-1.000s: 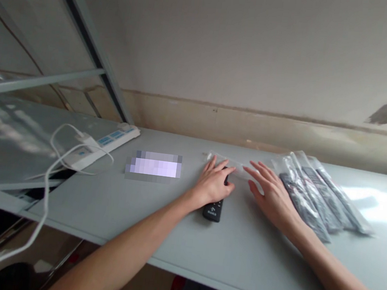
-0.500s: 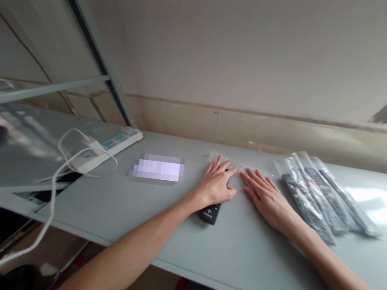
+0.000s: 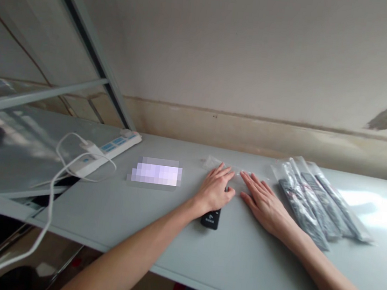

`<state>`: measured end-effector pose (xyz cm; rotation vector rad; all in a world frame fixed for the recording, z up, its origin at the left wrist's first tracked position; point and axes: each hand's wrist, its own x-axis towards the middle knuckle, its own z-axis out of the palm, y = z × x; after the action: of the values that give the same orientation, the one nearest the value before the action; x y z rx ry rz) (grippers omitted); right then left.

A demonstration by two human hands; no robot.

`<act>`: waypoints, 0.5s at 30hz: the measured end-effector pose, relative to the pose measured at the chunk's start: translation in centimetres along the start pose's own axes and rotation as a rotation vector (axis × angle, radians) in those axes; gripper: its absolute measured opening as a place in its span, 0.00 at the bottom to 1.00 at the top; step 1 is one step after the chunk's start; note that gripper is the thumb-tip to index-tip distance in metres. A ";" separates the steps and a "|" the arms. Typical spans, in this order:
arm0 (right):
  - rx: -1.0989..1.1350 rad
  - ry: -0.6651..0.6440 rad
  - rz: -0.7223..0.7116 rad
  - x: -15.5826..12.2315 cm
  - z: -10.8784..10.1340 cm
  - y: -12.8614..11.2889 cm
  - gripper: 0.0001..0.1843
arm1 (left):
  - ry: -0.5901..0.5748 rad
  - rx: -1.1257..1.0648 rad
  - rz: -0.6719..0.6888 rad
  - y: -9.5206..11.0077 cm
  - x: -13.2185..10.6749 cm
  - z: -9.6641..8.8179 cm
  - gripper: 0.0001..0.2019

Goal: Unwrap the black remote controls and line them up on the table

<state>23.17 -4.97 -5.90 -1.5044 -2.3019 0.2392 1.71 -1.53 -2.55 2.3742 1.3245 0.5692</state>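
Observation:
A black remote control (image 3: 210, 219) lies on the grey table with its lower end showing; the rest is under my left hand (image 3: 214, 190). That hand rests over it, fingers stretched forward onto a flat clear plastic bag (image 3: 212, 163), thumb out to the right. My right hand (image 3: 264, 201) lies flat beside it, its fingertips on the bag's near edge. To the right of that hand, several remotes in clear plastic sleeves (image 3: 316, 202) lie side by side.
A white power strip (image 3: 89, 160) with a plugged-in white cable (image 3: 51, 203) lies at the left by a metal frame (image 3: 100, 67). A blurred-out pale rectangle (image 3: 156, 173) sits left of my hands. The wall (image 3: 217, 124) runs along the table's back edge.
My left hand's fingers have drawn closer together and slightly back over the remote. My right fingertips have moved a little left on the bag. The view has shifted slightly.

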 end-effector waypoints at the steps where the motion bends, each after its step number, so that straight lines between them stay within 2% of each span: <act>1: -0.013 -0.001 0.005 0.0 0.0 0.0 0.35 | -0.007 0.004 0.002 0.0 0.0 0.0 0.30; 9: -0.106 0.009 0.056 0.3 0.1 -0.4 0.33 | 0.004 0.010 -0.031 0.1 -0.3 -0.2 0.30; 15: -0.068 -0.028 0.002 0.6 -0.4 0.3 0.34 | -0.012 -0.001 -0.048 0.2 -0.4 -0.6 0.31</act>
<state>23.35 -4.33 -5.50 -1.5454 -2.3529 0.1848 1.37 -1.92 -2.02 2.3348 1.3720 0.5408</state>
